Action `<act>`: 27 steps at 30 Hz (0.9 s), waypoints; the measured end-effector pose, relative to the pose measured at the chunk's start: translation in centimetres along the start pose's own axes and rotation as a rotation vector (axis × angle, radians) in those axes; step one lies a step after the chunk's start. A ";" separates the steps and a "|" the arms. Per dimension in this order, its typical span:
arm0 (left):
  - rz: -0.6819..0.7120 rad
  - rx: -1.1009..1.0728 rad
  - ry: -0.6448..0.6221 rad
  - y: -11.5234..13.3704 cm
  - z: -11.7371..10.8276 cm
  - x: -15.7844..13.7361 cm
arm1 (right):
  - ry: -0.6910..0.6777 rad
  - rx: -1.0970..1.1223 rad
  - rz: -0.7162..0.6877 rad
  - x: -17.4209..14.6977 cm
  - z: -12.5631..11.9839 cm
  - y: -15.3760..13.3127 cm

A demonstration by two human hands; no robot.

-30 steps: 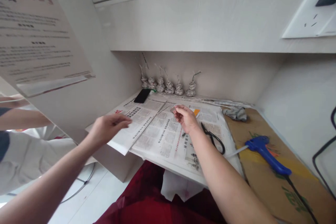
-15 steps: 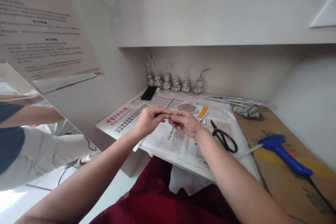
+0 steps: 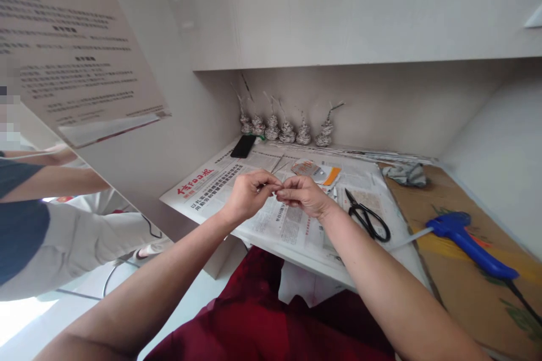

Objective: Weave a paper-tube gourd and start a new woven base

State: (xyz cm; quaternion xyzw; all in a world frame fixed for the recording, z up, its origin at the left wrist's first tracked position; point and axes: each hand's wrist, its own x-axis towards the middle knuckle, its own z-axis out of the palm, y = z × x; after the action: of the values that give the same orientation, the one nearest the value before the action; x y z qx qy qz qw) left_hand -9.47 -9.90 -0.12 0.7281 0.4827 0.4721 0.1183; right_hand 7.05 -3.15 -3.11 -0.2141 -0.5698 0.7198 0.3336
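Centrally, two bare hands meet fingertip to fingertip above newspaper (image 3: 292,228) spread on a white surface (image 3: 313,267). The left hand (image 3: 249,194) and the right hand (image 3: 305,197) each have a grip closed in a fine pinch. Whether something small lies between the fingertips cannot be told; if so, it is at their meeting point, hidden. The step in hand seems to be delicate two-handed fingertip work, and the next move appears to call for steadiness and precision.

Just beyond the right hand lies one see-through packet with an orange part (image 3: 332,176). To its right is one pair of black scissors (image 3: 368,221). Farther back are one black phone (image 3: 243,146) and six gourd-shaped woven pieces (image 3: 287,133), standing in a row. Thin strips (image 3: 364,155), too many to count, run along the back. On cardboard (image 3: 449,287) at right rest one blue glue gun (image 3: 470,242) and one crumpled cloth (image 3: 405,175). At far left is one other person (image 3: 21,231), partly visible.
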 end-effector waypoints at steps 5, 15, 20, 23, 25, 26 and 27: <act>-0.233 -0.329 0.006 -0.3 0.6 -0.4 | 0.008 -0.021 -0.010 -0.1 0.2 -0.4; -0.421 -0.330 0.024 -0.6 0.3 -1.5 | 0.096 -0.151 -0.052 0.3 0.2 0.0; -0.382 -0.095 -0.050 0.0 -0.3 -1.5 | 0.087 -0.292 -0.102 0.5 0.0 0.6; -0.314 0.046 -0.079 -0.2 -0.3 -1.4 | 0.072 -0.322 -0.118 0.6 -0.3 0.8; -0.273 0.109 -0.074 -0.5 -0.1 -1.5 | 0.067 -0.303 -0.104 0.6 -0.4 0.9; -0.260 0.122 -0.070 -0.7 0.1 -1.5 | 0.065 -0.295 -0.095 0.6 -0.5 1.0; -0.252 0.126 -0.065 -0.8 0.2 -1.5 | 0.064 -0.288 -0.086 0.6 -0.5 1.0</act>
State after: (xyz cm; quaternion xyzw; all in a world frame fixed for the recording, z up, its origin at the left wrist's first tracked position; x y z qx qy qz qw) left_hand -9.92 -10.67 -1.67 0.6828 0.5948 0.3982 0.1461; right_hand 6.70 -2.50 -4.18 -0.2581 -0.6647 0.6086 0.3481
